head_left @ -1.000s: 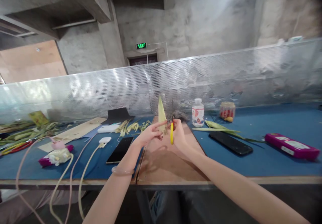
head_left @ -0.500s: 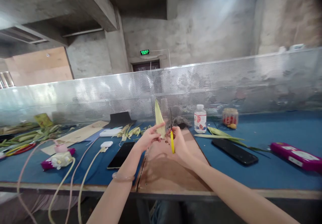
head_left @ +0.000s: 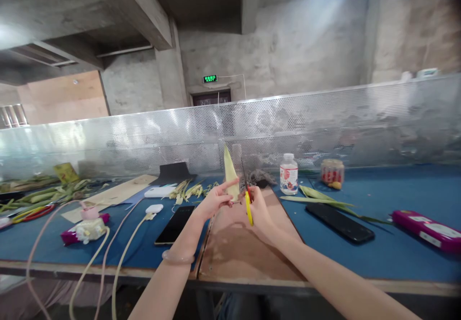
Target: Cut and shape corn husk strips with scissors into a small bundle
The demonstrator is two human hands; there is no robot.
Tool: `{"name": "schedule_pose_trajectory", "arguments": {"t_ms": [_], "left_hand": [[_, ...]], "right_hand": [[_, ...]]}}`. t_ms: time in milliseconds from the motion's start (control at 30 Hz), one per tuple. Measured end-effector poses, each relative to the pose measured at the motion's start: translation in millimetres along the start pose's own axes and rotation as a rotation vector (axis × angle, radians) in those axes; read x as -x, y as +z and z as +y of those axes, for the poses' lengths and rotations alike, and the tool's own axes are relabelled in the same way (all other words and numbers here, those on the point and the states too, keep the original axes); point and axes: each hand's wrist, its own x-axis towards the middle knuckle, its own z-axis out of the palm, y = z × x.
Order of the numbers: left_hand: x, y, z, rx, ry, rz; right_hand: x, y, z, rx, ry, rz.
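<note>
Head view: left hand [head_left: 215, 201] pinching pale leaf strip [head_left: 230, 172] upright by its base, long axis vertical; right hand [head_left: 260, 210] gripping yellow-handled scissors [head_left: 247, 196] just right, blades up beside it

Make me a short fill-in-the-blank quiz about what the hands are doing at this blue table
1. The left hand holds a pale pointed leaf with its tip pointing ____.
2. The right hand grips scissors whose handles are ____ in colour.
3. A clear bracelet sits on the ____ wrist.
4. The white-capped bottle stands on the ____ table top.

Missing words: up; yellow; left; blue
</note>
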Motion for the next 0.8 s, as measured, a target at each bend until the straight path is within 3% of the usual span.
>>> {"name": "schedule_pose_trajectory", "arguments": {"t_ms": [367, 800], "left_hand": [[-1, -0.3, -2, -0.031, -0.022, -0.04], [-4, -1.6, -4, -0.157, -0.067, -0.052]], "right_hand": [[-4, 2, -9, -0.039, 0.062, 0.001], [-10, -2, 10, -0.021, 0.052, 0.009]]}}
